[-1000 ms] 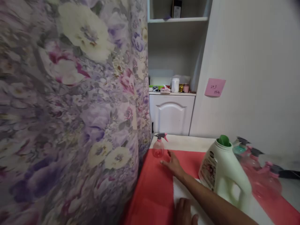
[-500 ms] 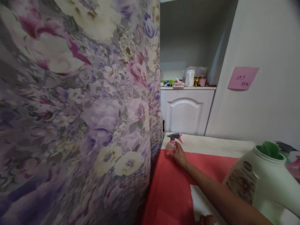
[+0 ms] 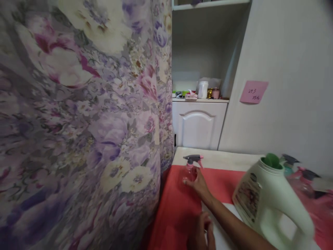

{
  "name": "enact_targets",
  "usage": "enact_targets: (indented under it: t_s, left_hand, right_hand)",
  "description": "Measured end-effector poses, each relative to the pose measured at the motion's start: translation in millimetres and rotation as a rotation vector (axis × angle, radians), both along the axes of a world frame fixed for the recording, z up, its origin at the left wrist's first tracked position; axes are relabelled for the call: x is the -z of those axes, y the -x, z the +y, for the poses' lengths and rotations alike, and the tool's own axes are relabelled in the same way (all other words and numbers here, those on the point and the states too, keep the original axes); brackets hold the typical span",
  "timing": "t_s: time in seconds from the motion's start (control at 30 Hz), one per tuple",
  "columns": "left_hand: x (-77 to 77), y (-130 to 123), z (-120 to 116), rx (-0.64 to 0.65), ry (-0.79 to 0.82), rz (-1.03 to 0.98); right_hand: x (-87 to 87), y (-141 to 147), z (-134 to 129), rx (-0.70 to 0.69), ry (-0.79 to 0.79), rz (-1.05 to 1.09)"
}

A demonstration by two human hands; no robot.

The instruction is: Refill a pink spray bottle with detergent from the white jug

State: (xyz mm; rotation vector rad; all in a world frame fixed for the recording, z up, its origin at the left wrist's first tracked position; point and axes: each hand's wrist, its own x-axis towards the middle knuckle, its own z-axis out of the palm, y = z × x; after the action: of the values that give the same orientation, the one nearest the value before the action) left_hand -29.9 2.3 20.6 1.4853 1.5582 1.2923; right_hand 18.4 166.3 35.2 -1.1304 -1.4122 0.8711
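A clear spray bottle with a pink collar and a dark grey and pink trigger head (image 3: 194, 159) stands upright over the red sheet (image 3: 169, 205). My right hand (image 3: 199, 184) is closed round the bottle's body, its forearm reaching in from the lower right. Nearer the bottom edge is my left hand (image 3: 201, 231), fingers loosely bent and a little apart. I see nothing held in it, though its lower part is cut off by the frame. A white sheet shows beside and beneath my right forearm.
To the right stands a large pale green jug (image 3: 275, 194) with a green cap, and other spray bottles (image 3: 307, 180) are behind it. A floral curtain (image 3: 104, 139) fills the left side. A white cabinet (image 3: 197, 125) with small items on its ledge is at the back.
My left hand has come further into view from the bottom edge. The spray bottle in my right hand appears slightly lower and larger. The jug shows more fully as the view has shifted right.
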Motion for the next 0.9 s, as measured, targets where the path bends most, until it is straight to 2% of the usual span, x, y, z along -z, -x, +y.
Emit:
enact_targets:
  t_s: [0.1, 0.17, 0.2, 0.23, 0.3, 0.4, 0.53, 0.63, 0.7, 0.8, 0.9]
  left_hand:
    - [-21.0, 14.0, -0.6, -0.195, -0.153, -0.192]
    - [-36.9, 21.4, -0.7, -0.236, -0.100, -0.283]
    - [-43.7, 23.1, -0.7, -0.255, -0.082, -0.329]
    - [-48.9, 23.0, -0.9, -0.234, -0.064, -0.381]
    - [-52.3, 17.1, -2.4, -0.063, -0.028, -0.494]
    - [-40.7, -1.7, -9.4, 0.182, 0.063, -0.644]
    - [-24.9, -27.0, -28.4, 0.319, 0.173, -0.705]
    - [-31.0, -36.9, -42.2, 0.573, 0.185, -0.754]
    - [-37.1, -39.3, -47.1, 0.671, 0.197, -0.801]
    - [-36.9, -39.7, -47.6, 0.700, 0.239, -0.838]
    - [-26.2, -40.7, -43.5, 0.654, 0.288, -0.875]
  right_hand:
    - [-5.1, -29.0, -62.1, -0.006, -0.002, -0.021]
    - [-11.5, -52.8, -105.6, -0.030, -0.006, -0.030]
    - [-15.3, -65.0, -126.3, -0.098, -0.001, -0.014]
    - [-18.9, -77.0, -145.7, -0.171, 0.020, 0.001]
    - [-23.1, -98.7, -179.2, -0.253, 0.055, 0.060]
    - [-19.1, -122.5, -215.2, -0.295, 0.107, 0.148]
    - [-10.9, -136.4, -242.6, -0.347, 0.130, 0.267]
    - [-14.6, -140.0, -253.0, -0.403, 0.089, 0.367]
    - [-17.7, -141.9, -256.4, -0.414, 0.075, 0.389]
    - [-16.3, -144.3, -257.9, -0.406, 0.109, 0.366]
    - [-9.1, -145.4, -256.7, -0.344, 0.134, 0.296]
